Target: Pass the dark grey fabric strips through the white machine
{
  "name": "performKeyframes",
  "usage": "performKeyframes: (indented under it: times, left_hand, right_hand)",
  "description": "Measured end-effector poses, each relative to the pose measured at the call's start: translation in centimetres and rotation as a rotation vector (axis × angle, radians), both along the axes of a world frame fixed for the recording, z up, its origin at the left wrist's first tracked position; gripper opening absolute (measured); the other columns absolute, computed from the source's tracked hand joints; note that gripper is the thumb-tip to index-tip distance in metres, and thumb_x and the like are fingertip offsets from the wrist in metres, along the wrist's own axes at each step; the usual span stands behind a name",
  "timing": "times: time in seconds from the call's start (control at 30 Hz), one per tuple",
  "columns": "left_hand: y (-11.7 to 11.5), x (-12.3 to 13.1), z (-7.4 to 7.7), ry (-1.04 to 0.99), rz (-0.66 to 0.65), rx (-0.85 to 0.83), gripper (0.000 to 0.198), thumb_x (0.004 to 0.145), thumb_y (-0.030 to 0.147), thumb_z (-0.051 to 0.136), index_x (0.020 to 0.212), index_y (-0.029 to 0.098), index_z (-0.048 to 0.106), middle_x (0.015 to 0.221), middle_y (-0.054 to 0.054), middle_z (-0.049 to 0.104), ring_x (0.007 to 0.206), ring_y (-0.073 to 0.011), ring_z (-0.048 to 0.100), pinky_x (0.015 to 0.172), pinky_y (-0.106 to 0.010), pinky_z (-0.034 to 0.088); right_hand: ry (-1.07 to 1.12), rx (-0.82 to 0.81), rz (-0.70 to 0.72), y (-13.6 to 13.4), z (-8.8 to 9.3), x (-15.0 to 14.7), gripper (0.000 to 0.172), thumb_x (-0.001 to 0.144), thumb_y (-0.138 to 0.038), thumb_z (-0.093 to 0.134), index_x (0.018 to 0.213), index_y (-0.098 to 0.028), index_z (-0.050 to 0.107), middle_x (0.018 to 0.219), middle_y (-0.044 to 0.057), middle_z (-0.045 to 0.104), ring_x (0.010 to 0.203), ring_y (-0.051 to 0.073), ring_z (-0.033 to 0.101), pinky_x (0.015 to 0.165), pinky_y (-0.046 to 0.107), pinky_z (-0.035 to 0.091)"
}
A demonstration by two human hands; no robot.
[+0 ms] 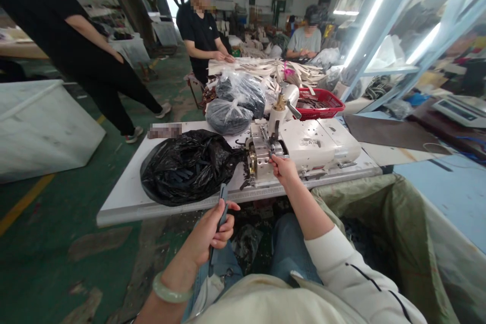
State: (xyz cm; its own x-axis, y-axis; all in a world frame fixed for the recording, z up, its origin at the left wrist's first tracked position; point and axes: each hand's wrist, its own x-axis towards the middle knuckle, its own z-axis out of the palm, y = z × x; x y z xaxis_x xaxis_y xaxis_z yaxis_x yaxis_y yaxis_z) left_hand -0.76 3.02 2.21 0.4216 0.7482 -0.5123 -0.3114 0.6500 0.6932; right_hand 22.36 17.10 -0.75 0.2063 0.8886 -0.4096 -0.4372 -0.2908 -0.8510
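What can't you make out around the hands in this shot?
Head view:
Right hand: fingers hide what they grip at the white machine.
Left hand: fingers cover the middle of the dark strip.
Black plastic bag: folds hide the contents.
Green sack: lower frame edge cuts it off.

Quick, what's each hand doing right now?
Left hand: closed, holding a dark strip.
Right hand: closed at the white machine; what it grips is unclear.

A charcoal strip [219, 228] sits in the left hand [207, 235], with a pale green bangle [171, 288] at its wrist. The cream sleeve [334, 268] carries a navy stripe. A glossy black plastic bag [188, 167] lies on the white worktop [152, 207], with a red basket [321, 104] beyond and an olive-green woven sack [395, 223] alongside.
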Motion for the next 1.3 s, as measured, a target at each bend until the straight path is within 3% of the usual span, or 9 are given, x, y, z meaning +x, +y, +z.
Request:
performKeyframes:
  times: [0.23, 0.37, 0.5, 0.6, 0.67, 0.8, 0.9, 1.03, 1.3]
  left_hand:
    - [0.1, 0.2, 0.2, 0.038, 0.038, 0.027, 0.034, 0.086, 0.051, 0.052, 0.099, 0.019, 0.056, 0.054, 0.009, 0.030, 0.040, -0.0017, 0.014, 0.034, -0.010, 0.008]
    - [0.1, 0.2, 0.4, 0.044, 0.045, 0.052, 0.032, 0.084, 0.046, 0.057, 0.096, 0.017, 0.057, 0.055, 0.009, 0.034, 0.040, -0.0010, 0.016, 0.034, -0.010, 0.009]
    - [0.1, 0.3, 0.6, 0.065, 0.033, 0.084, 0.033, 0.079, 0.044, 0.064, 0.092, 0.014, 0.058, 0.055, 0.008, 0.038, 0.040, -0.0005, 0.018, 0.034, -0.011, 0.010]
    - [0.3, 0.8, 0.5, 0.106, -0.012, 0.102, 0.032, 0.079, 0.043, 0.065, 0.090, 0.013, 0.058, 0.055, 0.008, 0.040, 0.040, -0.0007, 0.019, 0.034, -0.012, 0.011]
    - [0.5, 1.5, 0.4, 0.129, -0.049, 0.113, 0.032, 0.079, 0.042, 0.065, 0.090, 0.013, 0.058, 0.054, 0.008, 0.040, 0.040, -0.0008, 0.019, 0.034, -0.013, 0.011]
    - [0.5, 2.8, 0.5, 0.148, -0.141, 0.112, 0.033, 0.078, 0.042, 0.066, 0.090, 0.013, 0.057, 0.053, 0.009, 0.038, 0.039, -0.0012, 0.018, 0.034, -0.013, 0.011]
    - [0.0, 3.3, 0.5, 0.150, -0.205, 0.090, 0.033, 0.077, 0.044, 0.066, 0.088, 0.014, 0.057, 0.053, 0.009, 0.037, 0.039, -0.0015, 0.019, 0.034, -0.014, 0.012]
    - [-0.8, 2.7, 0.4, 0.125, -0.227, 0.053, 0.034, 0.079, 0.047, 0.063, 0.088, 0.015, 0.057, 0.054, 0.010, 0.033, 0.039, -0.0016, 0.017, 0.034, -0.013, 0.011]
    - [-0.4, -0.5, 0.4, 0.061, -0.063, 0.049, 0.034, 0.081, 0.048, 0.060, 0.085, 0.014, 0.057, 0.054, 0.011, 0.023, 0.039, -0.0020, 0.013, 0.033, -0.012, 0.009]
  right_hand:
    - [-0.130, 0.003, -0.217, 1.0, -0.2, 0.4, 0.027, 0.076, -0.026, 0.065, 0.055, -0.015, 0.051, 0.044, -0.005, 0.043, 0.033, 0.004, 0.031, 0.032, 0.017, 0.021]
    - [-0.306, 0.037, -0.465, -2.9, -1.2, 5.6, 0.027, 0.078, -0.038, 0.061, 0.064, -0.016, 0.056, 0.048, -0.003, 0.046, 0.039, 0.009, 0.039, 0.039, 0.022, 0.029]
    - [-1.074, -0.109, -0.738, -10.3, -3.6, 14.2, 0.039, 0.079, -0.046, 0.056, 0.082, -0.009, 0.066, 0.072, 0.017, 0.065, 0.072, 0.031, 0.061, 0.065, 0.040, 0.045]
    - [-1.475, -0.166, -0.813, -14.0, -4.1, 16.8, 0.060, 0.074, -0.047, 0.064, 0.111, 0.000, 0.060, 0.115, 0.032, 0.056, 0.110, 0.043, 0.050, 0.087, 0.053, 0.039]
    - [-1.338, -0.063, -0.598, -14.7, -3.2, 14.7, 0.058, 0.074, -0.049, 0.064, 0.109, -0.003, 0.063, 0.111, 0.028, 0.060, 0.105, 0.040, 0.054, 0.085, 0.050, 0.042]
    - [-0.474, 0.220, 0.190, -13.5, -0.3, 4.6, 0.043, 0.079, -0.052, 0.061, 0.099, -0.015, 0.071, 0.087, 0.010, 0.068, 0.067, 0.019, 0.059, 0.060, 0.030, 0.046]
    - [-0.203, 0.338, 0.460, -12.6, 1.1, -2.0, 0.032, 0.080, -0.047, 0.065, 0.087, -0.016, 0.072, 0.066, 0.002, 0.063, 0.047, 0.009, 0.046, 0.044, 0.020, 0.034]
    - [-0.211, 0.301, 0.479, -12.2, 1.0, -5.2, 0.040, 0.078, -0.044, 0.069, 0.052, -0.014, 0.061, 0.039, -0.004, 0.045, 0.035, 0.005, 0.033, 0.034, 0.017, 0.024]
    - [0.318, 0.116, -0.028, -10.7, 0.6, -2.5, 0.026, 0.062, -0.028, 0.083, 0.063, -0.014, 0.062, 0.055, 0.000, 0.061, 0.039, 0.004, 0.048, 0.036, 0.011, 0.044]
